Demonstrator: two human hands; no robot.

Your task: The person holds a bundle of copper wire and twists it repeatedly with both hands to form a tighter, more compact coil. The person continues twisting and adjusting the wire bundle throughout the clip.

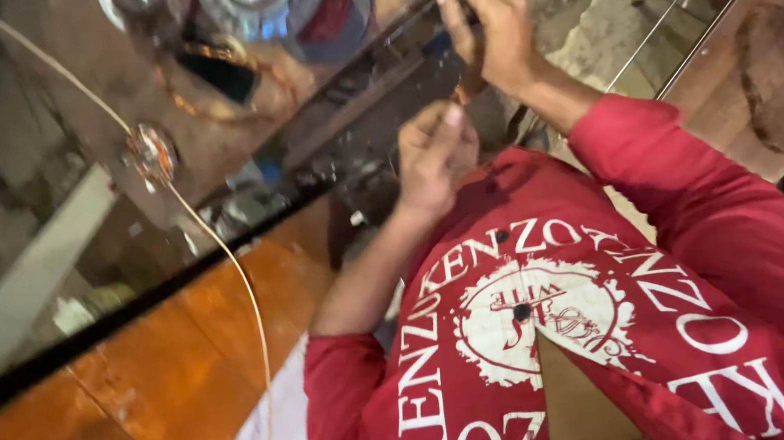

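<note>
While both hands pinch copper wire (462, 93), right hand (491, 30) grips above, left hand (432, 154) closes just below.

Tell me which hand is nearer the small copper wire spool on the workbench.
Left. The left hand is right of the copper wire spool, with a gap between; the right hand is farther right and higher up.

There is one view only, from a camera worn on the person's head, looking steeply down the front of the red printed shirt (568, 328) to the hands raised close before it. It sits very near, so the shirt fills the lower right of the frame. Beyond, it faces a glass-topped worktop (91, 229) and orange wooden surface (134, 405), tilted across the left.
</note>
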